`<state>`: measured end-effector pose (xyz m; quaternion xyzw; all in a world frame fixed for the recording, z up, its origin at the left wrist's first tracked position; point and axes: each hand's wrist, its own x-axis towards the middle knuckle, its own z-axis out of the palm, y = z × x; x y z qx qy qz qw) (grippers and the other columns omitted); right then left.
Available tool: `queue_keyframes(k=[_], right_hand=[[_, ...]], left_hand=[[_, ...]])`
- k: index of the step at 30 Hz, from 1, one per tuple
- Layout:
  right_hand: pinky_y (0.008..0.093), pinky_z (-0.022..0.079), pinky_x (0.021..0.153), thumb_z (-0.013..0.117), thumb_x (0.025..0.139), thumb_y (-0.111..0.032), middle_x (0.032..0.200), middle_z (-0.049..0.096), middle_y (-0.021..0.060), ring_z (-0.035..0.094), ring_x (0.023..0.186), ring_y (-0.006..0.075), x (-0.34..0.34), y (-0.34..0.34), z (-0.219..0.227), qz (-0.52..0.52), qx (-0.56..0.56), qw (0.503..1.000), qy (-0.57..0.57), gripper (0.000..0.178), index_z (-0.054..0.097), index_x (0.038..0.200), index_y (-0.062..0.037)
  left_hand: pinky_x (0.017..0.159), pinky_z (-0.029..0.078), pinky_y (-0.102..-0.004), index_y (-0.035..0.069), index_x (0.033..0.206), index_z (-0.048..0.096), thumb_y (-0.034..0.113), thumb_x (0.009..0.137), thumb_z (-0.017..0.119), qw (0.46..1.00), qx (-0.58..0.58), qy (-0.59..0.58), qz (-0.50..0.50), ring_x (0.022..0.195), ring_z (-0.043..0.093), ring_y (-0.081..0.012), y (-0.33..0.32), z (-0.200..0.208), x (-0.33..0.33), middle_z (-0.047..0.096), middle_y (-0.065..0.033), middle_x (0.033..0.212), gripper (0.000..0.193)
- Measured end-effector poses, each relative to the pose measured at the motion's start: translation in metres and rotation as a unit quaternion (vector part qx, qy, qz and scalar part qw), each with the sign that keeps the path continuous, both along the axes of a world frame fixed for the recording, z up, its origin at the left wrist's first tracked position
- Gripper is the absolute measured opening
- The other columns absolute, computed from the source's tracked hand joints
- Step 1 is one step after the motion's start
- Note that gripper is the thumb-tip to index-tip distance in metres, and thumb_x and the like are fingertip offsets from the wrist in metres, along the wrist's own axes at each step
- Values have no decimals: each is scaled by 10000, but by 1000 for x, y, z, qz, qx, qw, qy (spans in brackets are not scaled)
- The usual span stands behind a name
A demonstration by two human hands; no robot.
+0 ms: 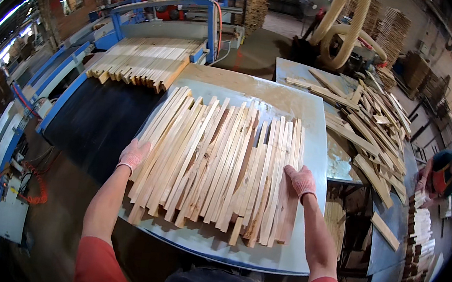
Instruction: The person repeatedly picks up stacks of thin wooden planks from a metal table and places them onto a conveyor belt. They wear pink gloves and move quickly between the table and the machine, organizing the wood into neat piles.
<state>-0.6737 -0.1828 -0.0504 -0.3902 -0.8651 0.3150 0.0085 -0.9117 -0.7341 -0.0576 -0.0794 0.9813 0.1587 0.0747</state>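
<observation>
A wide row of pale wooden strips (212, 167) lies side by side on the metal-topped table (302, 255) before me, their ends uneven. My left hand (134, 154), in a pinkish knit glove, presses against the row's left side, its fingers bent at the outermost strip. On the opposite side, my right hand (300, 181), gloved alike, grips the outer strips at the right edge. The row is held between both hands. Parts of the fingers are hidden against the wood.
Another row of strips (146, 57) rests on a blue-framed machine's dark conveyor belt (105, 122) at the left. A second table on the right carries a loose heap of wood pieces (372, 130). Ribbed hoses (344, 26) hang behind it. A person (444, 171) is at far right.
</observation>
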Motion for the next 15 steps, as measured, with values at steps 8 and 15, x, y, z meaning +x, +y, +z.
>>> queue_keyframes(k=[8, 15], right_hand=[[530, 549, 1021, 530, 1004, -667, 1271, 715, 297, 698, 1183, 461, -24, -65, 4, -133, 140, 980, -53, 864, 449, 1514, 26], [533, 493, 1089, 455, 1036, -664, 1366, 662, 320, 642, 1276, 471, -28, -66, 6, -143, 123, 980, -68, 839, 465, 1523, 19]], left_hand=[[903, 598, -546, 12, 1387, 508, 735, 1016, 468, 989, -96, 61, -92, 1177, 709, -431, -11, -35, -9, 670, -266, 1355, 814], [986, 570, -520, 24, 1399, 506, 711, 1016, 482, 998, -30, 32, -37, 1218, 688, -408, 3, 9, 12, 664, -255, 1358, 786]])
